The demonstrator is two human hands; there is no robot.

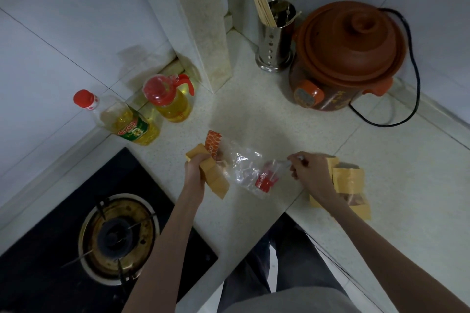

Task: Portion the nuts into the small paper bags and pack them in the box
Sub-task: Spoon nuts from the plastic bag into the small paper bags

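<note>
My left hand (196,169) grips a small tan paper bag (213,178) at the middle of the speckled counter. My right hand (311,173) pinches the end of a clear plastic bag (245,169) with red print that stretches between the two hands. The plastic bag's other end lies at the mouth of the paper bag. An orange patterned packet (212,143) pokes up just behind the paper bag. More small tan paper bags (348,180) lie on the counter to the right of my right hand, one with a clear window showing brown nuts (354,199).
A gas stove burner (114,236) sits at lower left. Two oil bottles (132,122) stand against the left wall. A brown clay cooker (348,56) with a black cord and a steel chopstick holder (276,38) stand at the back. The counter edge (277,220) runs below my hands.
</note>
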